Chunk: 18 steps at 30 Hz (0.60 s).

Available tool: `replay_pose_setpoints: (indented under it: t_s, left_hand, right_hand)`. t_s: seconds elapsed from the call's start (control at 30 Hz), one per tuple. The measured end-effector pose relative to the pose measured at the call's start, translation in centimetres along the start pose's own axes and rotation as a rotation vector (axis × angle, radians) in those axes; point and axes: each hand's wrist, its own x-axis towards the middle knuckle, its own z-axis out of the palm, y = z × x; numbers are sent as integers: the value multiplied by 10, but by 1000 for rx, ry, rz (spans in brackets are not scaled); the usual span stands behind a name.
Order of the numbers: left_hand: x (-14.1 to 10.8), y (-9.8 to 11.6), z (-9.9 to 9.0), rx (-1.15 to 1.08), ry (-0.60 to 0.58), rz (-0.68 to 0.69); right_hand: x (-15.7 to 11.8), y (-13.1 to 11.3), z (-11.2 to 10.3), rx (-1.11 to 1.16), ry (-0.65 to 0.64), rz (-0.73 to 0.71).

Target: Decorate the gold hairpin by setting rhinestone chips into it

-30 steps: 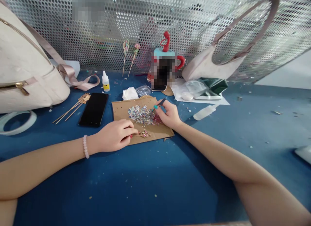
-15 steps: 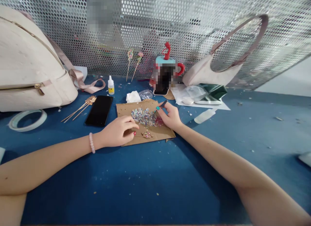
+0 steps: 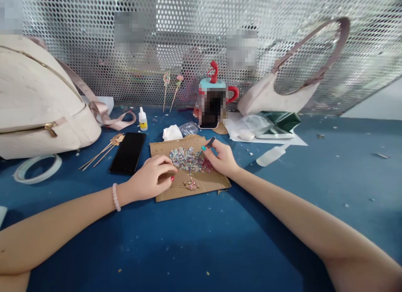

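My right hand (image 3: 222, 159) is closed around dark tweezers (image 3: 211, 143), their tip down in a heap of small multicoloured rhinestones (image 3: 185, 158). The heap is spread over a piece of brown cardboard (image 3: 176, 194). My left hand (image 3: 153, 177) rests at the cardboard's left side with fingers curled. From under its thumb runs the thin stem of a flower-topped stick (image 3: 191, 184), whose pinkish, stone-studded head lies on the cardboard just below the heap. Most of the stem is hidden by the hand.
Left of the cardboard are a black phone (image 3: 128, 153), several flower-topped sticks (image 3: 105, 152), a tape roll (image 3: 37, 168) and a small glue bottle (image 3: 143, 119). Behind stand a propped phone (image 3: 212, 110) and a red-handled cup (image 3: 233, 93). A translucent bottle (image 3: 270, 155) lies right; bags (image 3: 279, 93) flank the scene.
The view has tilted up a little, so everything sits lower in the picture. Both hands keep nearly the same places, with the tweezers still among the rhinestones.
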Motion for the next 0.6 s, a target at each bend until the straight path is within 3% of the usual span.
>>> replay_pose_setpoints:
  t_s: [0.27, 0.6]
  left_hand:
    - [0, -3, 3, 53, -32, -60]
    - [-2, -4, 5, 111, -65, -124]
  right_hand:
    - [1, -12, -3, 22, 55, -13]
    - [6, -22, -6, 96, 59, 128]
